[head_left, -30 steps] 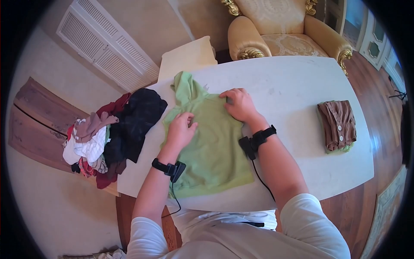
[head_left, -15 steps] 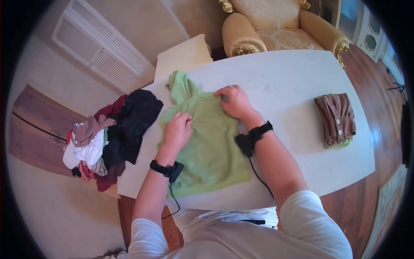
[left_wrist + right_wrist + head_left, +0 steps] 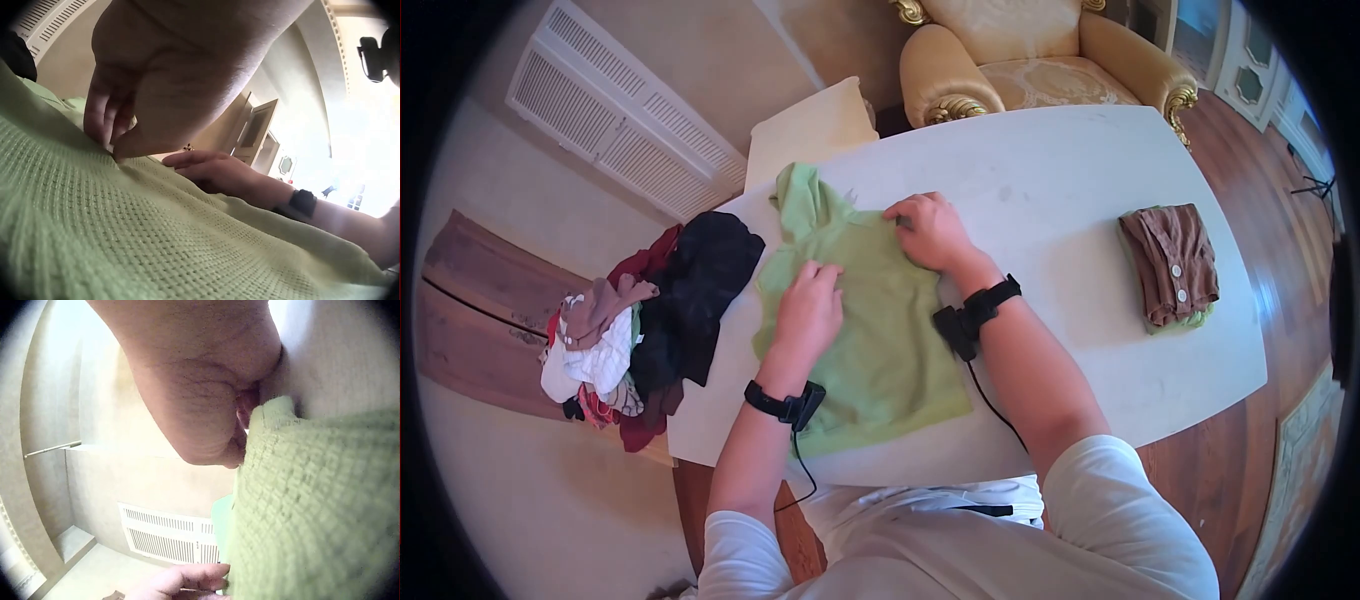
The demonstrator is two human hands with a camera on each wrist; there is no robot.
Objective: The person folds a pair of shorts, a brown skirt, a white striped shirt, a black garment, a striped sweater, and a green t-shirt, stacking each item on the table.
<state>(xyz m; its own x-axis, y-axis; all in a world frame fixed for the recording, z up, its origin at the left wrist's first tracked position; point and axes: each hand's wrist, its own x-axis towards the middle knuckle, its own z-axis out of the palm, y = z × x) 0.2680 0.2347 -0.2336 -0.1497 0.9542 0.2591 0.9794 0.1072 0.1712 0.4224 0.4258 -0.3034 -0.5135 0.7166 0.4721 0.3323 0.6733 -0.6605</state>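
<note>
A light green hooded garment (image 3: 880, 330) lies spread on the table, its hood (image 3: 805, 205) toward the far left. My left hand (image 3: 808, 310) is over its upper part; in the left wrist view the thumb and fingertips of this hand (image 3: 150, 94) pinch the knit fabric (image 3: 125, 206). At the upper right edge, by the shoulder, is my right hand (image 3: 935, 232). The right wrist view has that hand (image 3: 200, 394) with its fingers curled round the edge of the green cloth (image 3: 306, 500); its fingertips are partly hidden.
A mixed heap of clothes (image 3: 700, 280) lies at the table's left edge. Folded clothes, a brown buttoned one (image 3: 1175, 265) on top, are at the right of the white table (image 3: 1070, 190). Behind the table stand a gold armchair (image 3: 1040, 80) and a cream side table (image 3: 810, 130).
The head view has shifted slightly, so the table and clothes sit a little differently in the picture. Both hands stay at nearly the same places on the green garment.
</note>
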